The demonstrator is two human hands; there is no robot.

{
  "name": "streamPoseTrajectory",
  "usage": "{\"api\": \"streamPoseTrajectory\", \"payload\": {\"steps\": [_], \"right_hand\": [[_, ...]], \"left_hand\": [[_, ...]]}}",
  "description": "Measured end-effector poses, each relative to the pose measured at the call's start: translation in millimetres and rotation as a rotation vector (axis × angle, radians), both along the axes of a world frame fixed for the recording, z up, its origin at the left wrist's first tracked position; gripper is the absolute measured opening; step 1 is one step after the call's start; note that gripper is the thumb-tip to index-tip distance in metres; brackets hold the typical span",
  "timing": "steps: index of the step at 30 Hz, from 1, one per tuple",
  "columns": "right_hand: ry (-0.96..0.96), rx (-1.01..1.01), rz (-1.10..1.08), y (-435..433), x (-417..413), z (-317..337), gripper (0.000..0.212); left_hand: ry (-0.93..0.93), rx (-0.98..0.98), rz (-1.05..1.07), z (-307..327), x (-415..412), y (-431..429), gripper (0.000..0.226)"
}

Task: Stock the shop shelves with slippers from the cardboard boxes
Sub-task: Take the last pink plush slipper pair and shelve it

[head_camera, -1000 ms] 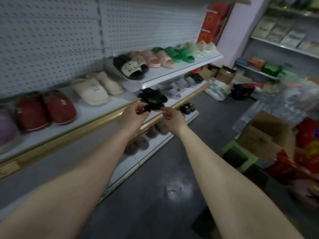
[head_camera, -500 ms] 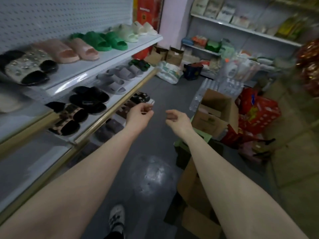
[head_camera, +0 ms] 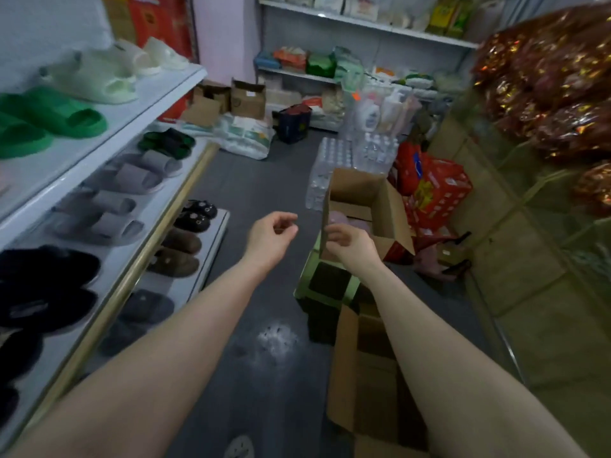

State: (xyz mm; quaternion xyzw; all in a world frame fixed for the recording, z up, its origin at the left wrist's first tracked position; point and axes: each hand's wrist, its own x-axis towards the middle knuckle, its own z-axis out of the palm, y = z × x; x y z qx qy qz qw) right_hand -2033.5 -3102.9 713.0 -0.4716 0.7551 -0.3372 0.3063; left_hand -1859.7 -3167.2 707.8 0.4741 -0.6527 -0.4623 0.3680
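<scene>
My left hand and my right hand are stretched out over the aisle, fingers loosely curled, holding nothing. Just beyond my right hand an open cardboard box stands on a green stool, with pale pink slippers inside. On the left, the shop shelves carry black fluffy slippers, grey slides, green slides and brown slippers.
A second open cardboard box stands on the floor by my right forearm. Packs of water bottles, red cartons, brown boxes and sacks crowd the far end. A glass counter lines the right side.
My hands let go of the black slippers on the middle shelf and drew back. My view swung right, from the shelves toward the open box in the aisle.
</scene>
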Motion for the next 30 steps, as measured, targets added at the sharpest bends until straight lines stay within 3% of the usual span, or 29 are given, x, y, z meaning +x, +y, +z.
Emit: {"api": "streamPoseTrajectory", "payload": {"steps": [11, 22, 30], "right_hand": [[-0.039, 0.020, -0.187, -89, -122, -27, 0.034], [-0.094, 0.084, -0.230, -207, -275, -53, 0.034], [-0.122, 0.126, -0.243, -280, -336, -82, 0.032]], "left_hand": [[-0.084, -0.022, -0.224, -19, -133, -121, 0.028], [-0.137, 0.024, -0.222, -47, -276, -251, 0.022], [-0.186, 0.111, -0.236, -71, -345, -326, 0.024]]}}
